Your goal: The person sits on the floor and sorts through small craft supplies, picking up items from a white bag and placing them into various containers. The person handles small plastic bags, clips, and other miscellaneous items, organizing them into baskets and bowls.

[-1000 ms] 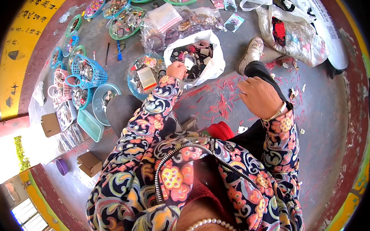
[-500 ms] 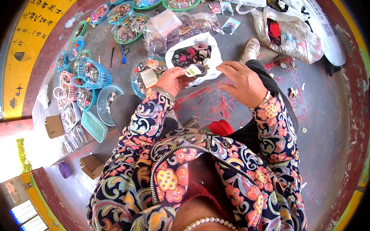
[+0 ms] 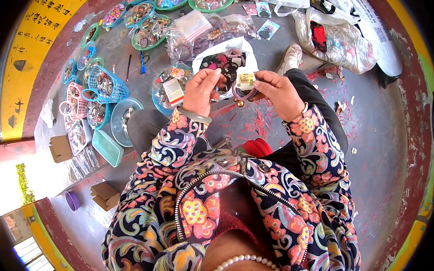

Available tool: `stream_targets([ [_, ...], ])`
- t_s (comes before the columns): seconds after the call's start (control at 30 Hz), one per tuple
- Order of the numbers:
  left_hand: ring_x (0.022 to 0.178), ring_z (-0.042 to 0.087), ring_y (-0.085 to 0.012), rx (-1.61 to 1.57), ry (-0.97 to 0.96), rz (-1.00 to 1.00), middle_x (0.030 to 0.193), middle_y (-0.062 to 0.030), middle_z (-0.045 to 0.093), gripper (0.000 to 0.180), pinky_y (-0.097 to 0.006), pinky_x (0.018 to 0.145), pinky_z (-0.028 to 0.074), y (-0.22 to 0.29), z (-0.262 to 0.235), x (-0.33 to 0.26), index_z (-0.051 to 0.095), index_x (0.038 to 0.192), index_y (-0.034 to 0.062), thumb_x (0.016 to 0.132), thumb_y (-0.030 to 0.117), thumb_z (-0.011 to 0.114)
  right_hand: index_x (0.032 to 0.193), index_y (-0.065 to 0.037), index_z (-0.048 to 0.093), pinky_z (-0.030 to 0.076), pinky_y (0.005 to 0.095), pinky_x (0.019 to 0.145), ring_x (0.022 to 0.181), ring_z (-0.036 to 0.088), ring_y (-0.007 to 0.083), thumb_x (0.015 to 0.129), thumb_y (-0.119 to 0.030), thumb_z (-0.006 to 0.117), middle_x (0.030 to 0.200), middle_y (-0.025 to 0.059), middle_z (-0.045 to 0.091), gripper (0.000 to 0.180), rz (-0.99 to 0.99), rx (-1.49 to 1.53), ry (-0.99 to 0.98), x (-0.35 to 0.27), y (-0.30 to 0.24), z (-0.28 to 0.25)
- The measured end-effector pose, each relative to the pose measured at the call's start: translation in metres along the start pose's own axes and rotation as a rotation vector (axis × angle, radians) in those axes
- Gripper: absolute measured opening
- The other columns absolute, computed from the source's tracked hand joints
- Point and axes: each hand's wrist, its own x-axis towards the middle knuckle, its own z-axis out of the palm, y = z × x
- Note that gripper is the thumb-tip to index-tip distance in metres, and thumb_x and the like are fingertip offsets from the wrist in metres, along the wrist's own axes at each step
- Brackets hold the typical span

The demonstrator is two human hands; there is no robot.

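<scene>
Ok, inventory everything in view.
tagged loop: one, dark, centre
open bag: one, white, upper centre
packets: several, clear, beyond open bag
bowls: many, blue and green, left
handled baskets: two, blue and pink, left
tray: one, turquoise, left
boxes: two, brown, left
bucket: one, purple, lower left
scraps: many, red, floor
other bags: several, white, upper right
sleeves: two, floral, lower centre
left hand: one, bare, beside tagged loop
right hand: one, bare, holding tagged loop

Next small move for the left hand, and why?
Probably bring the left hand in to steady the left side of the beaded loop: the right hand grips it from the right, its pale label is exposed, and the left hand is close by, with no clear contact.
</scene>
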Motion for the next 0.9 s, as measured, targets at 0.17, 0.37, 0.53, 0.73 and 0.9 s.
stream_targets([
  [0.17, 0.077, 0.059, -0.0107, -0.037, -0.161, -0.225, 0.091, -0.004, 0.06, 0.026, -0.015, 0.048, 0.043, 0.003, 0.002, -0.005, 0.054, 0.105, 0.0032, 0.084, 0.019, 0.055, 0.109, 0.006, 0.05, 0.047, 0.0229, 0.067, 0.077, 0.058, 0.0127, 0.087, -0.01, 0.049, 0.095, 0.0077, 0.059, 0.027, 0.031, 0.172, -0.008, 0.0, 0.005, 0.0],
  [0.37, 0.075, 0.059, -0.0101, -0.052, -0.237, -0.238, 0.094, -0.0037, 0.058, 0.028, -0.019, 0.056, 0.051, -0.006, 0.012, -0.008, 0.052, 0.11, 0.0012, 0.086, 0.015, 0.053, 0.105, 0.003, 0.055, 0.047, 0.0229, 0.064, 0.075, 0.057, 0.012, 0.084, -0.009, 0.054, 0.095, 0.0065, 0.058, 0.024, 0.014, 0.112, 0.079, 0.003, 0.014, 0.004],
  [0.53, 0.07, 0.059, -0.0113, 0.139, -0.102, -0.01, 0.087, -0.0048, 0.06, 0.025, -0.022, 0.06, 0.051, -0.015, 0.02, -0.009, 0.054, 0.106, -0.0026, 0.086, 0.012, 0.05, 0.101, -0.002, 0.057, 0.046, 0.0228, 0.058, 0.067, 0.055, 0.0135, 0.076, -0.009, 0.061, 0.082, 0.0051, 0.055, 0.027, -0.433, -0.661, 0.362, 0.003, 0.007, 0.012],
  [0.73, 0.068, 0.06, -0.0195, 0.691, -0.054, 0.319, 0.08, -0.0108, 0.06, 0.024, -0.03, 0.06, 0.046, -0.025, 0.032, -0.013, 0.055, 0.1, 0.0001, 0.078, 0.007, 0.055, 0.101, -0.003, 0.055, 0.045, 0.0243, 0.056, 0.061, 0.055, 0.0143, 0.071, -0.009, 0.066, 0.081, 0.0078, 0.055, 0.033, -0.315, -0.564, 0.342, 0.0, 0.011, 0.02],
  [0.9, 0.077, 0.056, -0.03, 0.921, -0.016, 0.65, 0.084, -0.0132, 0.058, 0.025, -0.034, 0.065, 0.045, -0.027, 0.035, -0.015, 0.055, 0.098, 0.0011, 0.073, 0.004, 0.057, 0.101, -0.003, 0.054, 0.046, 0.0254, 0.057, 0.064, 0.057, 0.014, 0.069, -0.007, 0.067, 0.081, 0.0087, 0.057, 0.035, -0.268, -0.506, 0.33, 0.001, 0.014, 0.02],
])
